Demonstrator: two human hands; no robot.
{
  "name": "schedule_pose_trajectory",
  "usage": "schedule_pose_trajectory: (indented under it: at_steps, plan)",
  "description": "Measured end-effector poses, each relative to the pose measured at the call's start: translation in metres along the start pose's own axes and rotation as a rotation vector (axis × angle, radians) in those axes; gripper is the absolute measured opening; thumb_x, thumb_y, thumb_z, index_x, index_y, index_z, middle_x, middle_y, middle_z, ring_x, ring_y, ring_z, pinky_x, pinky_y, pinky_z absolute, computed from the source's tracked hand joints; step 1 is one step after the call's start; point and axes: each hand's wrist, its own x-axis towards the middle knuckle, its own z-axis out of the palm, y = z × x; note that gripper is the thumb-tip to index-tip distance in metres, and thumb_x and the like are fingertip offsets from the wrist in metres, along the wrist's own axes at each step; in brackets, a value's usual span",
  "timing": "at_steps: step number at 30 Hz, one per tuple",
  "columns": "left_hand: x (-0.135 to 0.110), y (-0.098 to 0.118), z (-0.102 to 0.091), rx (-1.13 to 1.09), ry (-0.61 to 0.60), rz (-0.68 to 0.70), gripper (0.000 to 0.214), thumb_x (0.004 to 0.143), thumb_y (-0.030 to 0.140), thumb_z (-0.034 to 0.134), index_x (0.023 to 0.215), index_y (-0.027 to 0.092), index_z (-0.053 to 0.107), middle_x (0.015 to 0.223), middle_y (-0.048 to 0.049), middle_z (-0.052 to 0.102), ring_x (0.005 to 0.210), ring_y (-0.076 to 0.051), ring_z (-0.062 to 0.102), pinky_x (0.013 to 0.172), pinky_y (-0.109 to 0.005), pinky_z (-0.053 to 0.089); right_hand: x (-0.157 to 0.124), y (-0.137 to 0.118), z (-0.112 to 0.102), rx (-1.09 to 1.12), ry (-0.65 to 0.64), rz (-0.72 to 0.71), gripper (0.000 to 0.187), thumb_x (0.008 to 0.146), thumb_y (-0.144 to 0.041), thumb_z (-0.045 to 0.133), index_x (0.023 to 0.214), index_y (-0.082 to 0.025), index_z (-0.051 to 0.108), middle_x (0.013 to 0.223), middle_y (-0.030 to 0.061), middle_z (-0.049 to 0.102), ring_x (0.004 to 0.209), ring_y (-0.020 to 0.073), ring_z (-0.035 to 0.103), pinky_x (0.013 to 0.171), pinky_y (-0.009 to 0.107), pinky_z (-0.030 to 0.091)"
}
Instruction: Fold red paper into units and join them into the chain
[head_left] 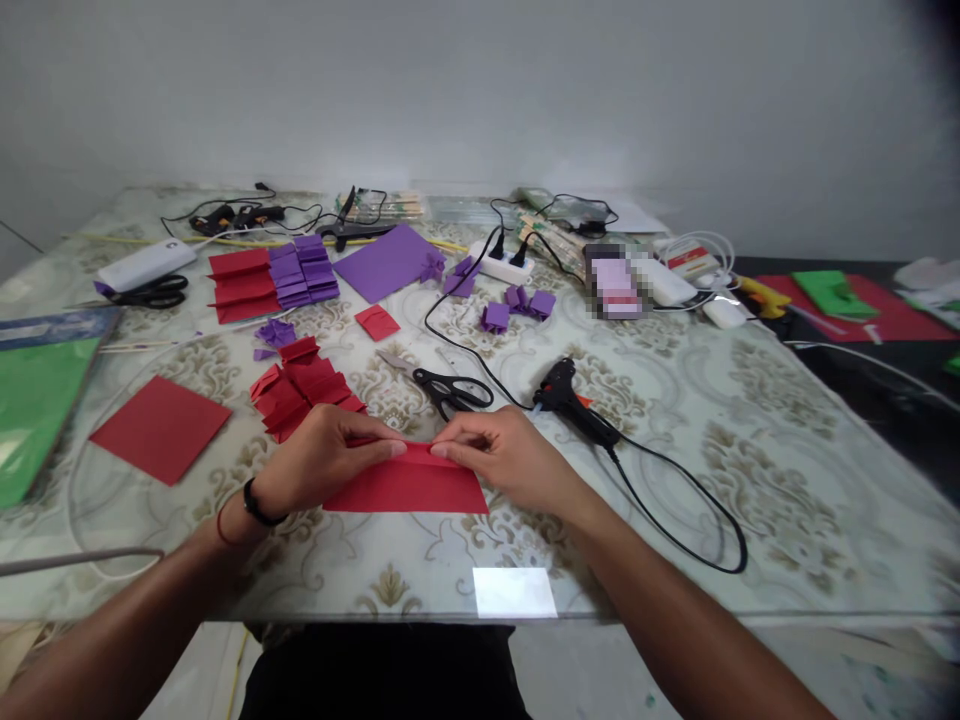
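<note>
A sheet of red paper point(412, 488) lies in front of me, its far edge pinched between both hands. My left hand point(322, 460) grips that edge left of centre, thumb on top. My right hand point(510, 455) pinches the same edge a short way to the right. A crease runs across the sheet below my thumbs. Folded red paper pieces point(304, 385) sit just beyond my left hand. Scissors point(442, 385) with black handles lie past the sheet, and a black glue gun point(574, 400) rests to the right of my right hand.
A red square point(161, 430) and a green pack point(37, 400) lie at left. Farther back are pleated red and purple paper point(274, 278), a purple sheet point(390, 262), purple folded pieces point(517, 308), a power strip point(502, 262) and a phone point(615, 282). Cords cross the patterned tabletop point(660, 540).
</note>
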Motion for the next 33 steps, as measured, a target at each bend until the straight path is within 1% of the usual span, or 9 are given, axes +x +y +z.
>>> schedule_pose_trajectory:
  at_steps: [3,6,9,12,15,22,25,29,33]
  plan:
    - [0.0,0.0,0.002,-0.014,0.014,-0.019,0.026,0.092,0.039,0.071,0.1,0.021,0.088,0.085,-0.0013,0.085,0.073,-0.018,0.072,0.061,-0.023,0.047,0.0,0.0,0.002,0.005,-0.002,-0.025,0.019,0.093,-0.031,0.07,0.086,-0.017,0.079,0.065,-0.0019,0.065,0.058,0.011,0.051,0.056,0.023,0.036]
    - [0.0,0.0,0.006,-0.027,-0.009,-0.022,0.024,0.092,0.034,0.07,0.101,0.021,0.089,0.084,-0.0005,0.085,0.073,-0.017,0.073,0.061,-0.021,0.047,0.001,0.001,0.007,0.021,-0.024,-0.042,0.015,0.094,-0.03,0.07,0.091,-0.018,0.079,0.069,-0.001,0.07,0.063,0.0124,0.058,0.06,0.023,0.041]
    - [0.0,0.0,0.007,-0.021,-0.02,-0.019,0.023,0.092,0.031,0.07,0.101,0.021,0.089,0.083,0.0002,0.085,0.073,-0.017,0.074,0.061,-0.021,0.048,0.002,0.003,0.01,0.038,-0.027,-0.046,0.016,0.094,-0.032,0.07,0.091,-0.019,0.079,0.073,0.0,0.073,0.065,0.0136,0.061,0.062,0.024,0.044]
    - [0.0,-0.001,0.006,-0.023,0.031,-0.02,0.022,0.091,0.034,0.072,0.102,0.023,0.088,0.089,0.0004,0.086,0.08,-0.018,0.077,0.066,-0.021,0.052,0.003,0.002,0.007,0.043,-0.005,-0.023,0.016,0.094,-0.031,0.07,0.091,-0.019,0.081,0.077,0.0014,0.077,0.068,0.0146,0.064,0.063,0.024,0.045]
    - [0.001,-0.002,0.003,-0.023,0.07,-0.029,0.022,0.089,0.035,0.075,0.102,0.024,0.088,0.092,0.0001,0.087,0.084,-0.019,0.078,0.069,-0.021,0.054,0.003,0.002,0.001,0.035,0.024,-0.008,0.015,0.091,-0.029,0.072,0.088,-0.019,0.082,0.077,0.0015,0.077,0.068,0.0146,0.064,0.062,0.024,0.044]
    - [0.001,-0.001,0.0,-0.029,0.067,-0.026,0.021,0.087,0.035,0.077,0.101,0.024,0.088,0.093,-0.0003,0.087,0.085,-0.019,0.078,0.073,-0.021,0.056,0.002,0.003,0.0,0.025,0.053,-0.015,0.015,0.089,-0.029,0.073,0.087,-0.018,0.084,0.074,0.0017,0.078,0.065,0.0141,0.064,0.059,0.024,0.042]
    - [0.001,-0.002,-0.004,-0.021,0.062,-0.021,0.022,0.088,0.037,0.076,0.101,0.024,0.088,0.092,-0.0008,0.086,0.084,-0.018,0.077,0.07,-0.02,0.055,0.002,0.002,-0.001,0.021,0.068,-0.028,0.014,0.089,-0.028,0.073,0.087,-0.019,0.084,0.078,0.0022,0.08,0.068,0.0151,0.067,0.061,0.024,0.045]
    - [0.003,-0.004,-0.011,-0.042,0.055,0.0,0.027,0.09,0.042,0.074,0.099,0.022,0.088,0.087,-0.0024,0.085,0.076,-0.018,0.074,0.061,-0.021,0.051,0.002,0.003,-0.006,0.02,0.11,-0.041,0.014,0.09,-0.028,0.073,0.087,-0.02,0.083,0.079,0.0016,0.081,0.069,0.0153,0.069,0.061,0.024,0.047]
    - [0.004,-0.006,-0.014,-0.074,0.067,-0.01,0.028,0.089,0.044,0.074,0.101,0.022,0.088,0.086,-0.003,0.085,0.073,-0.018,0.072,0.059,-0.021,0.05,0.001,0.003,-0.009,0.008,0.127,-0.053,0.014,0.09,-0.03,0.073,0.088,-0.02,0.083,0.081,0.0016,0.082,0.07,0.016,0.07,0.061,0.024,0.047]
